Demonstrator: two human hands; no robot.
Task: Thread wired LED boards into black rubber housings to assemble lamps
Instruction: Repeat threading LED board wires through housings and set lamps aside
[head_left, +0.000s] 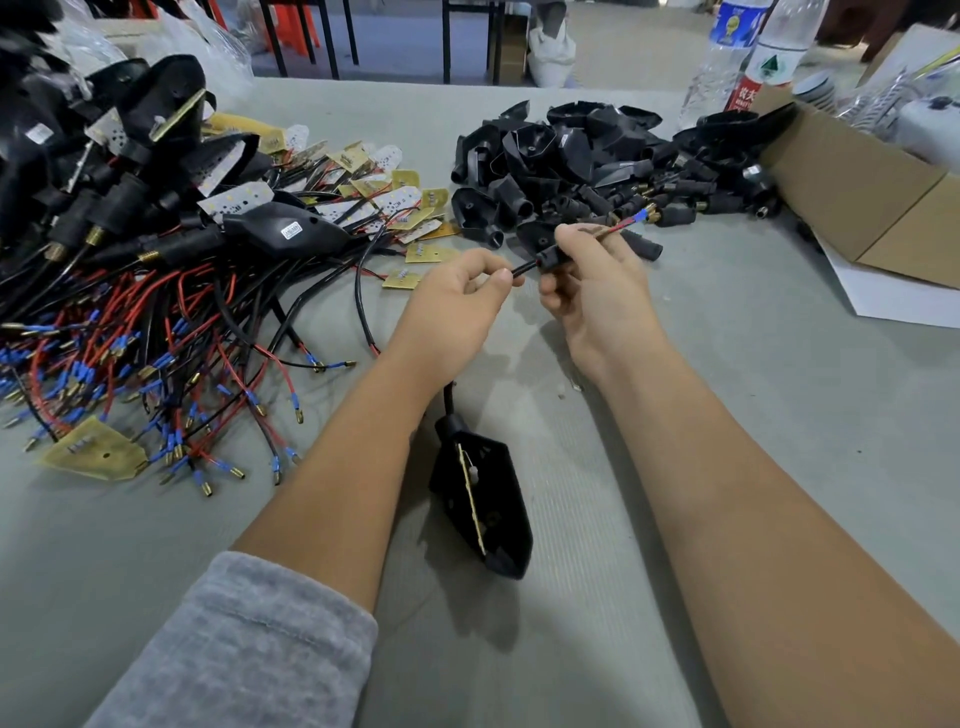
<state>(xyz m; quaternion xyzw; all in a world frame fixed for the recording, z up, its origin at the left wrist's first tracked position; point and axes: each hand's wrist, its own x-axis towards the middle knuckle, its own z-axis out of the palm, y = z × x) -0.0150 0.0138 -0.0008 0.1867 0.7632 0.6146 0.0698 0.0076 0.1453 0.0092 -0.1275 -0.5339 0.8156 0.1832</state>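
Nearest the body, between the forearms, a black shield-shaped rubber housing (480, 506) lies on the grey bench (649, 467) with a yellow LED board (471, 493) seated edge-up inside it; its black sheathed cable (448, 396) runs up under the left wrist.

Above it, left hand (457, 301) pinches that cable, thumb and fingers closed on it. Right hand (592, 280) has its fingers curled round a small black rubber sleeve (551, 258); thin red and black wires with a blue crimp terminal (631, 218) poke out beyond it.

Judgement: light parts. Rubber is soft and grippy, so hold the sleeve firmly. Wires are limp; grip close to the sleeve mouth to feed them. Board likely brittle; handle by edges.

Farther left, a tangle of wired boards (156, 332); farther right, a heap of empty black housings (571, 156), a cardboard box (852, 187), clear plastic bottles (727, 57).
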